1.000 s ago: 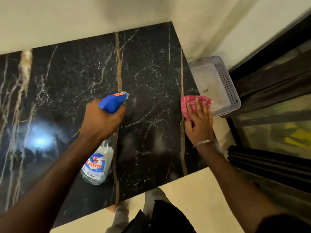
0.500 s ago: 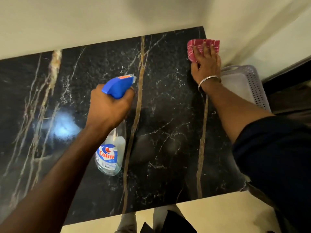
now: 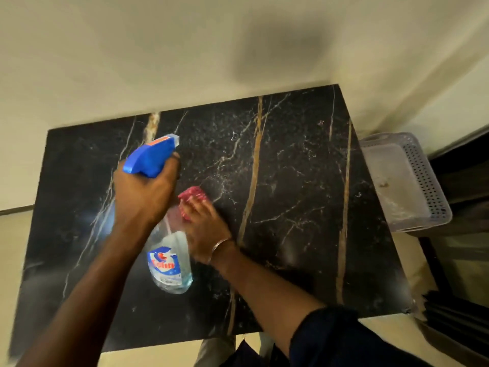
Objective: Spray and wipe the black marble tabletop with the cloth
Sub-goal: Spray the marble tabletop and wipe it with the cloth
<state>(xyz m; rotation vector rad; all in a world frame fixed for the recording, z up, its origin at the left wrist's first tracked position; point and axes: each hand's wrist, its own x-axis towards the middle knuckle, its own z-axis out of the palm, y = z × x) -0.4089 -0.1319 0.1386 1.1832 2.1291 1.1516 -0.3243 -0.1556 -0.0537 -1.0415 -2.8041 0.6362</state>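
Note:
The black marble tabletop (image 3: 291, 197), veined in white and gold, fills the middle of the view. My left hand (image 3: 144, 194) grips the neck of a clear spray bottle (image 3: 169, 263) with a blue trigger head, held above the table's left half with the nozzle pointing away from me. My right hand (image 3: 205, 229), a metal bangle on its wrist, presses a red checked cloth (image 3: 191, 198) flat on the marble near the centre, just right of the bottle. The cloth is partly hidden under my fingers and behind my left hand.
A cream wall runs along the table's far edge. A grey perforated plastic basket (image 3: 423, 181) sits off the table's right side, beside a dark glass door frame (image 3: 460, 260). Beige floor shows at the left and near edges.
My right hand has slid the cloth from the far right corner of the tabletop to its centre, close beside the bottle. My left hand still holds the bottle over the left half.

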